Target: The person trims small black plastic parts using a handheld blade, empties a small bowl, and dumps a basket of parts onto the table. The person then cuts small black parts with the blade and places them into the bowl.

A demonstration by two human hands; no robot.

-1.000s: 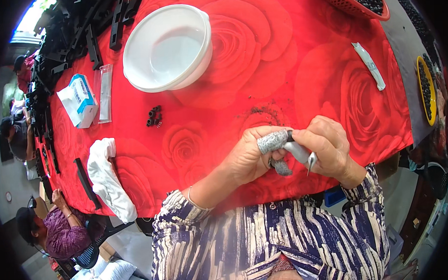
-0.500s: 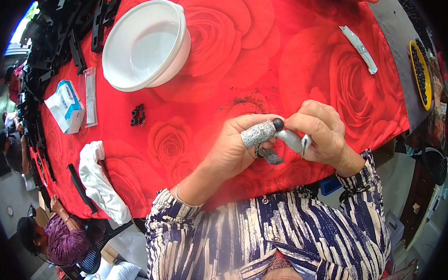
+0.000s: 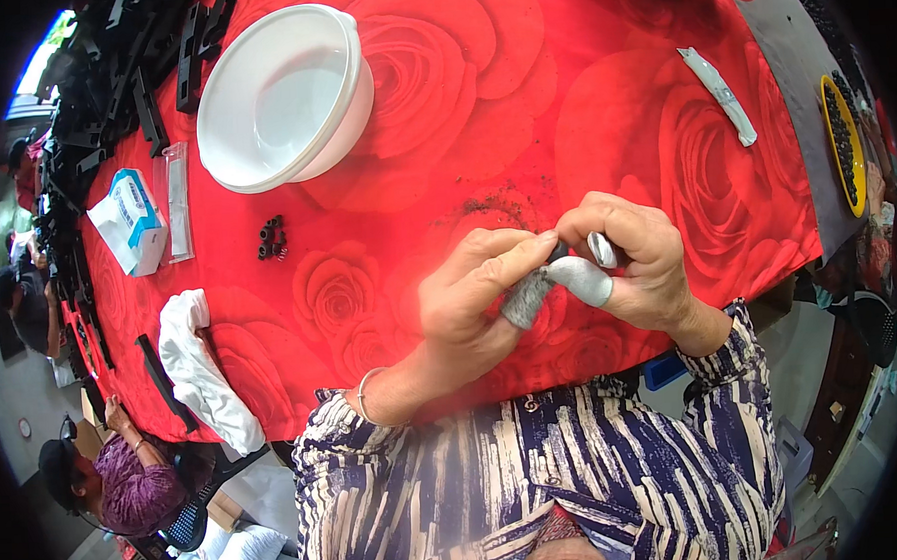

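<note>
My left hand (image 3: 475, 304) and my right hand (image 3: 643, 261) meet over the near part of the red table. Between their fingertips sits a small black part (image 3: 560, 250), mostly hidden by the fingers. The left hand pinches it, and a speckled grey finger cover (image 3: 527, 303) wraps its thumb. A pale grey finger cover (image 3: 581, 280) is on the right thumb, against the black part. Out of the right hand's curled fingers shows a shiny metal tool (image 3: 601, 249), too little visible to name its kind. Dark crumbs (image 3: 500, 208) lie just beyond the hands.
On the rose-patterned cloth (image 3: 441, 100) stand a white bowl (image 3: 352, 124) and a blue-white box (image 3: 131, 224). Small black rings (image 3: 272, 238), a white cloth (image 3: 197, 371) and a white packet (image 3: 718, 96) lie about. Black parts heap far left; a yellow basket (image 3: 857, 162) is right. Another person (image 3: 136, 469) sits left.
The left fingers have closed over the black part, which showed as a round ball before. My right hand has turned, bringing its thumb cover and the metal tool up.
</note>
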